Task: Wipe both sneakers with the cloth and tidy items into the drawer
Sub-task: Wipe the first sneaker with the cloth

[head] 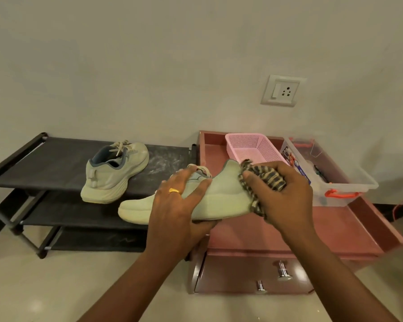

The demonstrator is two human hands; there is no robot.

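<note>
The left hand [179, 201] holds a pale green sneaker [221, 196] in the air on its side, toe pointing left. Its grip is wrapped round the middle of the shoe, fingers spread over the upper near the laces and thumb under the sole. A gold ring [174, 191] sits on one finger. The right hand [282, 189] has its grip closed on a bunched brown-and-cream striped cloth [268, 177], pressing it against the sneaker's heel.

The second sneaker [116, 173] stands upright on the top shelf of a black shoe rack [56, 163], heel toward the camera. No brand mark can be read on either shoe.

Just right of the rack is an open reddish-pink drawer [335, 233]. At its back are a pink mesh basket [249, 147] and a clear plastic box [349, 180] with orange latches. Inside the box a carton [298, 168] shows a blue strip reading "MULTI"; the rest is too small to read. Below, closed drawer fronts carry metal knobs [283, 271]. A white wall socket [283, 90] is on the wall above.
</note>
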